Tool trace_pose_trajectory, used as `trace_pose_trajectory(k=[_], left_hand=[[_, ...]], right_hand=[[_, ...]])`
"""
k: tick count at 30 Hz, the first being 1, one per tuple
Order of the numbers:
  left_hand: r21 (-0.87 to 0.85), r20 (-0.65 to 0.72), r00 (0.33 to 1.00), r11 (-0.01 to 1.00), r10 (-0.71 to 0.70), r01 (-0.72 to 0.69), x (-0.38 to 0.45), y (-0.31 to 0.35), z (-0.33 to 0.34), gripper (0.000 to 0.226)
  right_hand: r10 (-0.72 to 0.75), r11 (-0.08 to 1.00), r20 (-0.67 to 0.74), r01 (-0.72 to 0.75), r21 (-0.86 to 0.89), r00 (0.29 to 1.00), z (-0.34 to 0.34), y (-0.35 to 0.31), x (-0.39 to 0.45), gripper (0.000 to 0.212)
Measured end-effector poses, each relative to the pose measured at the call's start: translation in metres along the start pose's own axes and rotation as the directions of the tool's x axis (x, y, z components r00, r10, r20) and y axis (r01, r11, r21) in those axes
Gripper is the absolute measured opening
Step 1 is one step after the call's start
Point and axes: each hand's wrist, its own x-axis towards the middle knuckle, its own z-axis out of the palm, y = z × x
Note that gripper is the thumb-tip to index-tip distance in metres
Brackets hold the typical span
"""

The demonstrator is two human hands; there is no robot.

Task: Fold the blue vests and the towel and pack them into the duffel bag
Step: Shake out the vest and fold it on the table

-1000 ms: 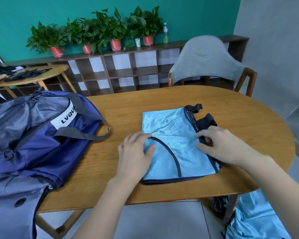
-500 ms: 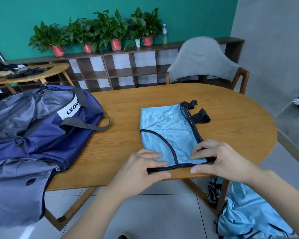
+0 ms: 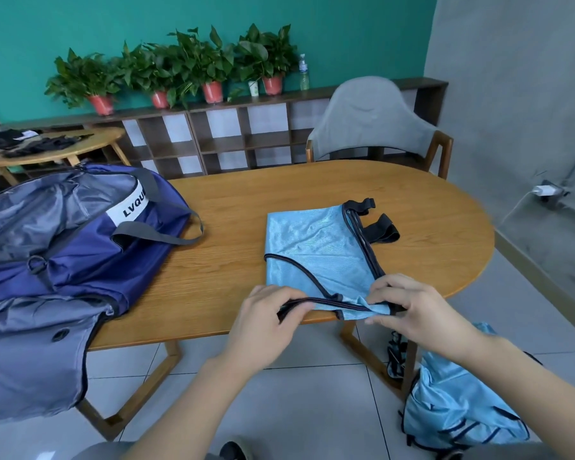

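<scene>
Shiny pale-blue fabric, black binding: one blue vest (image 3: 316,254) lies part-folded on the wooden surface (image 3: 233,260), right of centre. Near hem at the surface's front edge, black straps (image 3: 379,227) at the far right corner.

Grips: left hand (image 3: 263,322) pinches the black-bound near hem at its left end, thumb and curled fingers closed on the binding. Right hand (image 3: 409,310) pinches the same hem at its right end, fabric bunched under the fingertips. Both grips are tight on cloth. The hem is raised slightly off the surface between them.

Key relation: the rest of the vest lies directly away from both hands. The held hem runs left-right, and the vest's long axis runs near-to-far, tilting slightly right toward the straps. The hands sit about level, one at each near corner, neither clearly nearer the body of the vest.

Judgement: the next fold likely carries the near hem away over the far half, crosswise to the long axis. Slippery cloth; the layers may slide.

Duffel bag (image 3: 63,247): navy, grey lining, open on the surface's left end, well apart from the vest; left hand is nearer to it. More blue vest fabric (image 3: 458,403) is heaped low right, beside the surface's leg. The towel is not identifiable in view.
</scene>
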Motion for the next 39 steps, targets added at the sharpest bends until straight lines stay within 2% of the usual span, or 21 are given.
trace_pose_trajectory(k=[3,6,9,12,16,20,24,27,30,34,39], left_hand=[[-0.037,0.014,0.998,0.997,-0.068,0.069,0.000,0.004,-0.001,0.006],[-0.093,-0.023,0.999,0.995,-0.043,0.040,0.003,0.009,-0.002,0.010],[-0.120,-0.073,0.997,0.993,-0.025,0.016,0.005,0.012,-0.007,0.016],[-0.119,-0.139,0.990,0.993,-0.031,0.015,0.008,0.014,-0.012,0.019],[-0.138,-0.251,0.966,0.990,-0.057,0.023,0.019,0.021,-0.019,0.021],[-0.140,-0.274,0.956,0.988,-0.099,0.062,0.041,0.016,-0.019,0.021],[-0.130,-0.191,0.969,0.983,-0.157,0.133,0.079,0.002,-0.019,0.021],[-0.078,-0.115,0.962,0.968,-0.246,0.238,0.108,-0.020,-0.012,0.024],[-0.015,-0.100,0.950,0.955,-0.295,0.295,0.127,-0.045,0.001,0.022],[0.059,-0.004,0.912,0.910,-0.411,0.410,0.136,-0.071,0.017,0.020],[0.152,0.052,0.885,0.880,-0.463,0.451,0.135,-0.079,0.024,0.021]], right_hand=[[-0.001,1.000,-0.033,0.001,0.001,0.999,-0.004,-0.002,-0.001,0.048],[0.031,0.999,-0.056,-0.032,-0.017,0.998,-0.010,-0.002,0.000,0.043],[0.081,0.996,-0.057,-0.079,0.036,0.995,-0.021,-0.009,0.004,0.040],[0.085,0.993,-0.122,-0.074,0.089,0.989,-0.031,-0.018,0.009,0.035],[0.070,0.990,-0.207,-0.042,0.138,0.976,-0.042,-0.030,0.025,0.012],[0.117,0.979,-0.246,-0.071,0.190,0.962,-0.045,-0.029,0.051,0.013],[0.222,0.960,-0.248,-0.167,0.225,0.943,-0.046,-0.018,0.088,0.006],[0.283,0.955,-0.162,-0.262,0.140,0.945,-0.043,-0.001,0.119,0.009],[0.358,0.933,-0.088,-0.353,0.070,0.930,-0.036,0.022,0.138,0.010],[0.404,0.910,-0.042,-0.406,-0.078,0.914,-0.027,0.047,0.144,0.018],[0.433,0.893,-0.052,-0.437,-0.110,0.900,-0.021,0.057,0.150,0.015]])
